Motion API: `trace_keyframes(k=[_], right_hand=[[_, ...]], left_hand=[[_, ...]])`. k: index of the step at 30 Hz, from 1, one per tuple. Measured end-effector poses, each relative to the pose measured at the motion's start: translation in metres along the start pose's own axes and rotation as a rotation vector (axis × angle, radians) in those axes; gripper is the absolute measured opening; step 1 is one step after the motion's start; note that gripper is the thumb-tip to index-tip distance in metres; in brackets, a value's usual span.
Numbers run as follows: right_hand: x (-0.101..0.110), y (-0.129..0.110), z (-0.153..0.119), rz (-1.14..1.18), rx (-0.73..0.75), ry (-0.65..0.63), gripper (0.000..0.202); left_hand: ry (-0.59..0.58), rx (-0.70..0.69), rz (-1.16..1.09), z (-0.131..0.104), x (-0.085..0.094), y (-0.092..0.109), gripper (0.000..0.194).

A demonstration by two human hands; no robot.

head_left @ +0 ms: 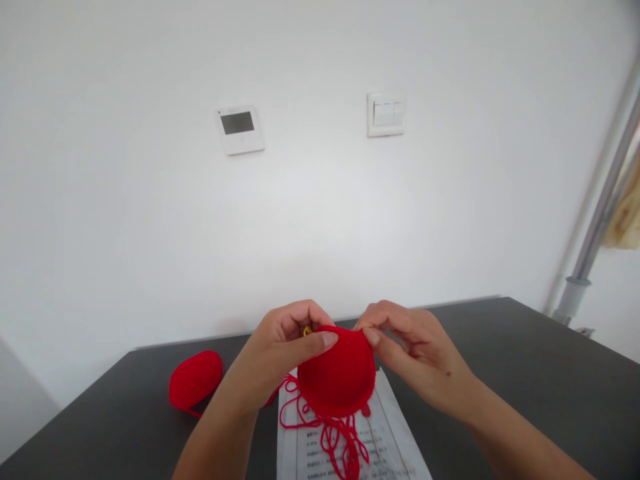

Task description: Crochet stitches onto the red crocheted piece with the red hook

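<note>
A rounded red crocheted piece [337,373] is held up between both hands above the table. My left hand [293,340] pinches its upper left edge, thumb on the front. At the upper right edge, my right hand [405,347] grips the rim between thumb and forefinger. A small yellow bit [307,330], perhaps a stitch marker, shows by my left fingers. Loose red yarn [345,443] hangs or lies in loops below the piece. A thin crochet hook [374,437] appears to lie on the printed paper [400,460] underneath.
On the dark table [480,333], a ball of red yarn [195,380] rests left of my left forearm. The white wall behind carries a control panel [241,130] and a light switch [387,115]. A grey pipe [605,200] runs down at the right.
</note>
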State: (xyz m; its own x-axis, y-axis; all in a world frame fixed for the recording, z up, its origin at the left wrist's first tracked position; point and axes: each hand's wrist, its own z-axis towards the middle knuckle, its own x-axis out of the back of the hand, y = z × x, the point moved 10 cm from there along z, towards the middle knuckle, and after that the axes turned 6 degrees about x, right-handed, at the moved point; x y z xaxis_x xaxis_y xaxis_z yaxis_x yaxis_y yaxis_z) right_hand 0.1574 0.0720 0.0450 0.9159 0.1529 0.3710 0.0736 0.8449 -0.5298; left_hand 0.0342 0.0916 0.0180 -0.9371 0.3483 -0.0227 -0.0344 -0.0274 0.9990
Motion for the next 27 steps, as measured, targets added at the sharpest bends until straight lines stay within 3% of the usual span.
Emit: trace_keyframes(k=[20,27], right_hand=[[-0.0014,0.002,-0.0017,0.018,-0.055,-0.026,0.022],[-0.0052,0.0056,-0.0011,0.014,-0.08,-0.038,0.012]], left_hand=[[0.038,-0.023,0.034,0.0008,0.0028,0.0014,0.014],[0.068,-0.044,0.081,0.0004,0.0047,0.0035,0.015]])
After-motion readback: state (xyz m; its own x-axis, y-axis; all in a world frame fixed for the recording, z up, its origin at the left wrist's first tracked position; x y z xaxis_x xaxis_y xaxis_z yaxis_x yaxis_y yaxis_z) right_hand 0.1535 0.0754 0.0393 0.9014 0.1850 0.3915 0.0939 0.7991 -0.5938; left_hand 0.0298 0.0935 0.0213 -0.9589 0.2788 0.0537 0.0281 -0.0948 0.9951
